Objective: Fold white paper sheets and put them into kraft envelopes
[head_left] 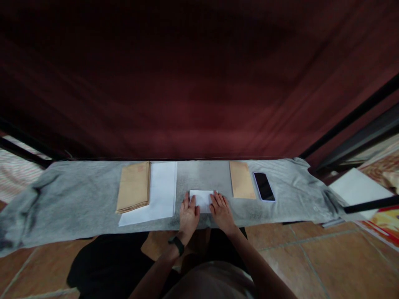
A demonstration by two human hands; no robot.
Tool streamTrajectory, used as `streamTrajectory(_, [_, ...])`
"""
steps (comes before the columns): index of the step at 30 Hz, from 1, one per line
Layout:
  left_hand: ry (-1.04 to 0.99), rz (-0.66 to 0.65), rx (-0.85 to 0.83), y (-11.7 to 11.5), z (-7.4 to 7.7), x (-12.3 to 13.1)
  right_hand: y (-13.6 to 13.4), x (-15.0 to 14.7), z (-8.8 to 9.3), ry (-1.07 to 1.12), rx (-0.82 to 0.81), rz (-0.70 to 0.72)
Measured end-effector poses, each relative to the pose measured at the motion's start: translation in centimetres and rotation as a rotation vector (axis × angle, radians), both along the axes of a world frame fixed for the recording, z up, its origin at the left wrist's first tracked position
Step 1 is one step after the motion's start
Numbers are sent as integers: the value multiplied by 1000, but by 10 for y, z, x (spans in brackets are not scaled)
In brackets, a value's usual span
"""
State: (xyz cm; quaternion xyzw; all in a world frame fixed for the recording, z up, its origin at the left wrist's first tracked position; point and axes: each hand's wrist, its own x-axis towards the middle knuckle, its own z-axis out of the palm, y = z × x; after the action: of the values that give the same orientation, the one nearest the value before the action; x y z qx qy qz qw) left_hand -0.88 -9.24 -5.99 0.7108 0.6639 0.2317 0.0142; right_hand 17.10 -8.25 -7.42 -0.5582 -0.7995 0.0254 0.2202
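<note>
A small folded sheet of white paper [204, 202] lies on the grey cloth in front of me. My left hand [188, 214] rests flat on its left edge, fingers stretched forward. On the right edge lies my right hand [222, 212], its fingers also extended and pressing down on the paper. Left of my hands, a stack of brown envelopes [134, 186] partly covers a pile of larger white sheets [163, 193]. Over on the right, a single brown envelope [242, 180] lies flat.
A phone [264, 187] with a dark screen lies right of the single envelope. The grey cloth [84, 195] covers a long narrow table, with a dark red curtain [199, 104] behind. Black metal bars [352, 114] stand at the sides, and a white board [358, 189] is at far right.
</note>
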Motion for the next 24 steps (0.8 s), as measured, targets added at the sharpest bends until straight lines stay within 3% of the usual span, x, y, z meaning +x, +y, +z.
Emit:
streamTrajectory(7, [-36, 97, -42, 12, 2, 6, 3, 0, 0, -89, 21, 6])
streamTrajectory(12, [-19, 116, -20, 5, 1, 15, 5, 4, -1, -131, 2, 38])
streamTrajectory(14, [14, 56, -5, 0, -1, 24, 4, 4, -2, -149, -10, 33])
streamTrajectory(18, [90, -188, -21, -4, -8, 41, 2, 4, -5, -208, -20, 39])
streamTrajectory(24, [200, -163, -57, -6, -13, 32, -4, 11, -11, -258, 34, 7])
